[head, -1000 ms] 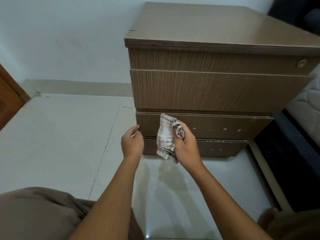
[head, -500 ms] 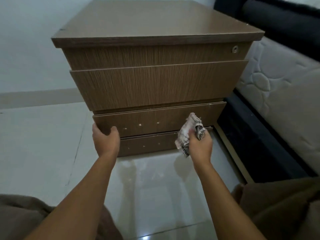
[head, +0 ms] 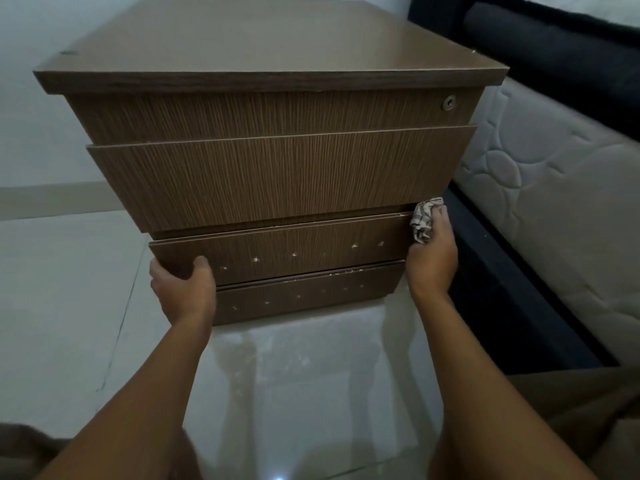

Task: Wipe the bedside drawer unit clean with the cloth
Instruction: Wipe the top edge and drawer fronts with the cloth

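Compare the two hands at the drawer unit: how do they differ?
The left hand is bare; the right hand holds the bunched checked cloth. The left hand grips the left end of the speckled drawer front, thumb on its face; the right hand holds the cloth at its right end. Both are at the same front.

We see the drawer unit [head: 277,181] faced in brown wood-grain laminate, finely streaked and matt; its top [head: 263,39] is smoother, with a faint sheen. The two lowest fronts [head: 294,251] show pale chipped specks. The lock [head: 449,104] looks like dull metal. The cloth [head: 423,223] is crumpled checked woven fabric. The floor [head: 311,393] is glossy tile, the mattress [head: 554,209] quilted matt fabric.
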### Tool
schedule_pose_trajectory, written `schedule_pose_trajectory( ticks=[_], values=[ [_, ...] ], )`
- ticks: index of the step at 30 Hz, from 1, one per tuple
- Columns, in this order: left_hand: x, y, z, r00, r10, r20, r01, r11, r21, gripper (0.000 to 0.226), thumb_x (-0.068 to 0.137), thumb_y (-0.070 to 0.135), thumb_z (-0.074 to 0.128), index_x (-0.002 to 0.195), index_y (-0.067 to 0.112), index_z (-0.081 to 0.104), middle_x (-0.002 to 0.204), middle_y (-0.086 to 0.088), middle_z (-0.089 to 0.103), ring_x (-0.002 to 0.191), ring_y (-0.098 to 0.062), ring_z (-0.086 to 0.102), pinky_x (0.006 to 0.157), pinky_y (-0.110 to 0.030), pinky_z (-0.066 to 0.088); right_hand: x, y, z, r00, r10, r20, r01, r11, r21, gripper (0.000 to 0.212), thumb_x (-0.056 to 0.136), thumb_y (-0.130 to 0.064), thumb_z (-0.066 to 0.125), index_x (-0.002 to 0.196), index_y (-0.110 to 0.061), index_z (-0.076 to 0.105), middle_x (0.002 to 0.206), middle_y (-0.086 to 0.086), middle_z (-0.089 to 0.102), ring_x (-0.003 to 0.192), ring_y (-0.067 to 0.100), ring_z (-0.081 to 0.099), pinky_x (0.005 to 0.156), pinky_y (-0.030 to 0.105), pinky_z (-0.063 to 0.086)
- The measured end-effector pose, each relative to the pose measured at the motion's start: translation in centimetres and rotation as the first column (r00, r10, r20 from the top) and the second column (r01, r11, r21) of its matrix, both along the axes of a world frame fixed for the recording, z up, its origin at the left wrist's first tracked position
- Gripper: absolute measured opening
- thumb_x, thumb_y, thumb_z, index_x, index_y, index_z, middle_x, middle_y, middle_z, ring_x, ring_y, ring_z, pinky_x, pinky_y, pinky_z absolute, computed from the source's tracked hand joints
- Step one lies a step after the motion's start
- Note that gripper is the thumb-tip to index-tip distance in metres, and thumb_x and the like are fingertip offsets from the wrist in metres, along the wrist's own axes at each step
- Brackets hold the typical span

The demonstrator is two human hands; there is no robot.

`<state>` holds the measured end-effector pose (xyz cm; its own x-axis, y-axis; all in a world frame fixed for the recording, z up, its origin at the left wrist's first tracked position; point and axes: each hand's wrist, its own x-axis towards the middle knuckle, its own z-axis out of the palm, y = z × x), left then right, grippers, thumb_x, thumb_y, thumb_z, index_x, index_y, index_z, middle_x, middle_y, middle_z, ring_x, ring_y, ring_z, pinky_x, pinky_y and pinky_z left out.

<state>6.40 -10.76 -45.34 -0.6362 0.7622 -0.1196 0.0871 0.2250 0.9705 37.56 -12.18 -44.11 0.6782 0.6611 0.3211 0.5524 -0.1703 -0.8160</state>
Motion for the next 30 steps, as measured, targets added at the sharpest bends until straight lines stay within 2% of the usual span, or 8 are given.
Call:
schedule_pose_trajectory(
  ticks=[4,10,16,19,22,25,27,30],
  values=[
    [0.1,0.1,-0.2,1.000,0.015,0.011,-0.015,1.000,0.003,0.065,0.091,0.027,0.059,0.149,0.023,0.031,0.146,-0.003,0.044,0.132,-0.028,0.047,0.104,-0.039,0.038,-0.2,0.0,-0.4,0.985,0.053,0.167,-0.043,0.997,-0.059,0.081,0.076,0.022,0.046,0.146,-0.017,0.038,0.158,0.001,0.027,0.146,0.016,0.020,0.115,0.030,0.024],
    [0.5,0.2,-0.4,0.998,0.054,0.027,-0.055,0.998,0.016,0.065,0.088,0.029,0.059,0.147,0.024,0.033,0.144,-0.003,0.046,0.130,-0.028,0.048,0.101,-0.036,0.039,-1.9,0.0,1.0,0.906,0.145,0.398,-0.120,0.989,-0.088,0.061,0.075,0.015,0.054,0.129,-0.013,0.059,0.139,0.004,0.054,0.138,0.022,0.035,0.112,0.043,0.032],
    [0.5,0.4,-0.4,0.996,0.067,0.053,-0.068,0.997,0.024,0.064,0.087,0.030,0.059,0.146,0.024,0.036,0.143,-0.003,0.047,0.129,-0.027,0.049,0.100,-0.034,0.038,-6.1,-1.3,0.6,0.807,0.452,0.380,-0.463,0.884,-0.067,0.061,0.072,0.015,0.059,0.122,-0.020,0.064,0.134,-0.003,0.058,0.135,0.017,0.042,0.105,0.037,0.040],
    [0.2,0.4,-0.5,0.996,0.059,0.068,-0.061,0.998,0.021,0.063,0.088,0.030,0.059,0.147,0.025,0.036,0.143,-0.003,0.048,0.129,-0.027,0.049,0.098,-0.032,0.037,-6.7,-2.5,-1.0,0.764,0.548,0.340,-0.608,0.789,0.093,0.049,0.077,0.010,0.065,0.120,-0.014,0.064,0.132,0.001,0.059,0.134,0.017,0.045,0.110,0.037,0.037],
    [0.1,0.3,-0.6,0.996,0.052,0.074,-0.053,0.998,0.022,0.062,0.089,0.029,0.058,0.146,0.025,0.036,0.143,-0.003,0.049,0.129,-0.026,0.049,0.094,-0.030,0.036,-6.5,-3.5,-2.9,0.877,0.445,0.184,-0.481,0.818,0.314,0.042,0.082,0.007,0.064,0.120,-0.011,0.060,0.135,0.006,0.055,0.132,0.019,0.046,0.107,0.036,0.041],
    [0.0,0.1,-0.5,0.996,0.040,0.077,-0.042,0.999,0.022,0.061,0.088,0.030,0.057,0.145,0.025,0.038,0.142,-0.002,0.050,0.128,-0.025,0.050,0.095,-0.030,0.037,-6.0,-3.8,-3.0,0.948,0.264,-0.178,-0.165,0.885,0.436,0.045,0.087,0.007,0.051,0.127,-0.013,0.055,0.137,0.003,0.052,0.126,0.010,0.049,0.099,0.019,0.043],
    [-0.2,0.1,-0.6,0.996,0.031,0.085,-0.033,0.999,0.022,0.061,0.086,0.031,0.057,0.144,0.027,0.040,0.139,0.000,0.053,0.125,-0.024,0.052,0.094,-0.030,0.038,-5.3,-3.3,-2.5,0.906,0.123,-0.404,0.060,0.910,0.410,0.046,0.092,0.006,0.046,0.134,-0.013,0.051,0.136,0.001,0.053,0.115,0.001,0.052,0.089,0.009,0.043],
    [-0.5,0.0,-0.7,0.995,0.018,0.096,-0.020,1.000,0.019,0.059,0.085,0.032,0.057,0.141,0.028,0.042,0.136,0.001,0.055,0.122,-0.022,0.054,0.097,-0.031,0.041,-3.4,-2.2,-2.9,0.824,-0.029,-0.566,0.245,0.919,0.308,0.047,0.099,-0.003,0.042,0.143,-0.019,0.043,0.139,0.000,0.050,0.117,0.005,0.048,0.095,0.018,0.040]
  ],
)
